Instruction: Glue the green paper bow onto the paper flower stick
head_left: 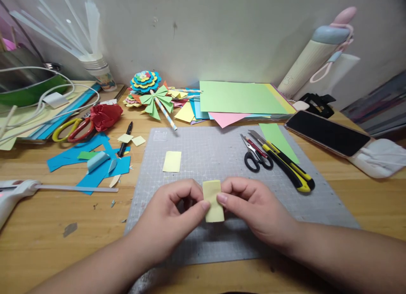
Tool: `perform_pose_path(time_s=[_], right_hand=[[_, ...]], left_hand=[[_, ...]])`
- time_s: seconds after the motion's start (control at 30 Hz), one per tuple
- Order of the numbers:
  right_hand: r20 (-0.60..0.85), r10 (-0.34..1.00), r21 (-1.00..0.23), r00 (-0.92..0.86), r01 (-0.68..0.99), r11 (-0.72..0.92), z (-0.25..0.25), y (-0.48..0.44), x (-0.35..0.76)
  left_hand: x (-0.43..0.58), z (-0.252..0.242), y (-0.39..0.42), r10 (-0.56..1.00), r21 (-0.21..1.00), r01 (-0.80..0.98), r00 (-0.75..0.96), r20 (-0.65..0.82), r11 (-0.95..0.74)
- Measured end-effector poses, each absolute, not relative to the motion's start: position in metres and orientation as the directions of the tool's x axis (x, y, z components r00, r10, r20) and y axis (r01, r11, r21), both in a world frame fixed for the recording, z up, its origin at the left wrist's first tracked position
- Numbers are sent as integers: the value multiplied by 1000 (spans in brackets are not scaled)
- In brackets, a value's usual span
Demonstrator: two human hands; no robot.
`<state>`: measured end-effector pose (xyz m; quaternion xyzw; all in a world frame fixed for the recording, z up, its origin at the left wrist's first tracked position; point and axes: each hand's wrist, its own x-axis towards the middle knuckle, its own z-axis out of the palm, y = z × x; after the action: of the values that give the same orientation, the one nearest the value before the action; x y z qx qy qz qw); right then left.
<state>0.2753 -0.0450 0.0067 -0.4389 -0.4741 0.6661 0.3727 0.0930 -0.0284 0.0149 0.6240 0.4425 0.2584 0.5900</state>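
Observation:
A small pale yellow paper piece (213,201) is held upright over the grey cutting mat (196,146). My left hand (176,216) pinches its left edge between thumb and fingers. On the right edge, my right hand (256,207) grips it with the thumb in front and the fingers behind. Another yellow paper rectangle (172,161) lies flat on the mat, up and to the left of my hands. Small black-handled scissors (255,154) and a yellow-and-black utility knife (283,163) rest on the mat at the right.
Blue paper scraps (95,169), a black pen (125,140) and a glue gun (15,192) lie at left. Behind are a paper flower (145,80) and green sheets (237,97). A phone (326,132) and a bottle (314,53) are at right.

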Motion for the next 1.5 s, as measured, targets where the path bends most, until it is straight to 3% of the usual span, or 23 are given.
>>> perform_pose_path(time_s=[0.17, 0.33, 0.43, 0.6, 0.77, 0.97, 1.13, 1.23, 1.33, 1.5], right_hand=[[-52, 929, -998, -367, -9, -59, 5, -47, 276], [-58, 938, -997, -341, -34, -75, 5, -46, 276], [-25, 949, -998, -315, 70, -3, 7, -45, 276], [34, 922, -941, -386, 297, 159, 5, -47, 275], [88, 913, -882, -398, 396, 257, 3, -47, 272], [206, 909, -801, -362, 471, 369, 4, -46, 275], [181, 959, -812, -217, 517, 270, 2, -33, 285], [47, 990, -940, -134, 329, 89, 2, -29, 287], [-45, 959, -995, -280, 99, -18, 3, -34, 285], [-76, 910, -981, -409, 192, 4, 6, -45, 279]], left_hand=[[96, 14, -30, 803, 960, 279, 566, -188, 28], [96, 15, -30, 820, 948, 312, 558, -128, -64], [96, 15, -29, 820, 933, 350, 556, -134, -84], [95, 11, -31, 831, 891, 391, 555, -30, -229], [94, 5, -34, 818, 852, 415, 575, 26, -319], [95, 8, -34, 844, 887, 331, 525, 111, -322], [89, 15, -28, 909, 908, 309, 388, 150, -281], [85, 17, -25, 941, 931, 308, 328, 89, -195], [86, 15, -24, 934, 951, 289, 358, -4, -106], [90, 13, -27, 891, 922, 384, 436, -127, -57]])
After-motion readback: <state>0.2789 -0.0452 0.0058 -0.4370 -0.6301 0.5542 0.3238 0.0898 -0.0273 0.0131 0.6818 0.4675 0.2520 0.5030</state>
